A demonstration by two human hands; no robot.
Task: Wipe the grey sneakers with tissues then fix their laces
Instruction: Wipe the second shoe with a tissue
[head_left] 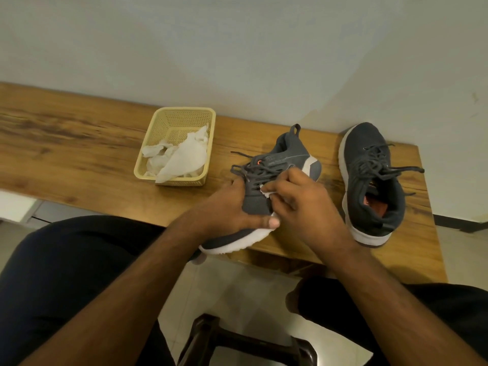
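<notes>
Wooden bench (79, 143): left hand (232, 207) grips sneaker (280, 165), right hand (298, 199) pinches tissue (266, 193); logo unreadable.

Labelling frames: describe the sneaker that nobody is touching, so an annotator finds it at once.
Start at the wooden table against the wall and go to its right end. The untouched sneaker stands there alone, upright on its sole, toe toward the wall, laces loose. The other sneaker, left of it, is gripped by the left hand while the right hand presses a tissue to it.
</notes>
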